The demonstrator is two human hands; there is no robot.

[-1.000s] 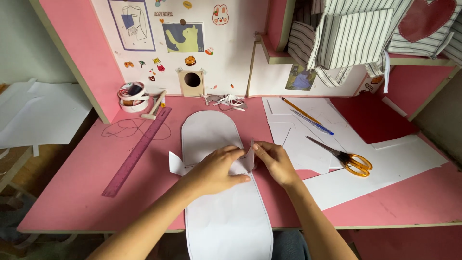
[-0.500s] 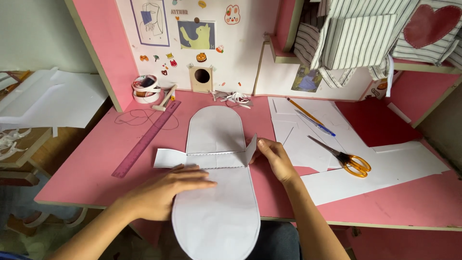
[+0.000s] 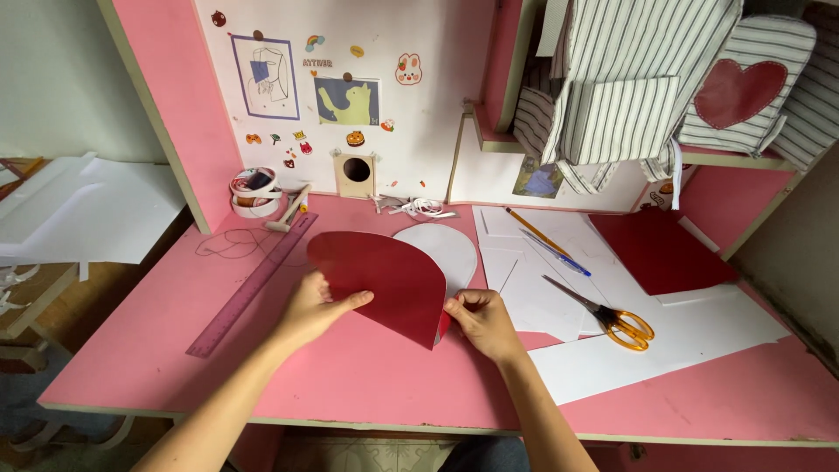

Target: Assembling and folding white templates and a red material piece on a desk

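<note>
Gripping the folded red sheet [image 3: 384, 284], left hand [image 3: 316, 306] and right hand [image 3: 482, 322] fingers clamp its opposite edges.

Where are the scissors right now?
In the head view, the orange-handled scissors lie on the white paper sheets, to the right of the right hand, below the blue pen.

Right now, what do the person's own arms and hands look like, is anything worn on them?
Both forearms are bare as far as the frame shows: no sleeves, gloves, watch or bracelets. The left hand and right hand show no rings, and the fingernails look short and unpainted.
</note>
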